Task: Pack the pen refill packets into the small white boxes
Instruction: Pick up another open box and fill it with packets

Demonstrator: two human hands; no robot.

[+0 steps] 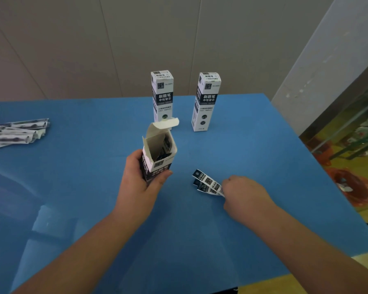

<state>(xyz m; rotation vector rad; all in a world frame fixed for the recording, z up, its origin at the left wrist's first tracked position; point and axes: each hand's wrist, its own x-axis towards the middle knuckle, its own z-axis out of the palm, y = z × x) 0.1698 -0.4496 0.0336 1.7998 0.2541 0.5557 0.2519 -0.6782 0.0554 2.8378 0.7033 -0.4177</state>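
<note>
While flap stands open, box (158,153) shows packets (165,146).

Matt cardboard box (157,153), glossy blue tabletop (253,145).

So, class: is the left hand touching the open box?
Touching. The head view shows the left hand wrapped around the lower part of the open box, thumb pressed on its front face, holding it upright above the blue table.
</note>
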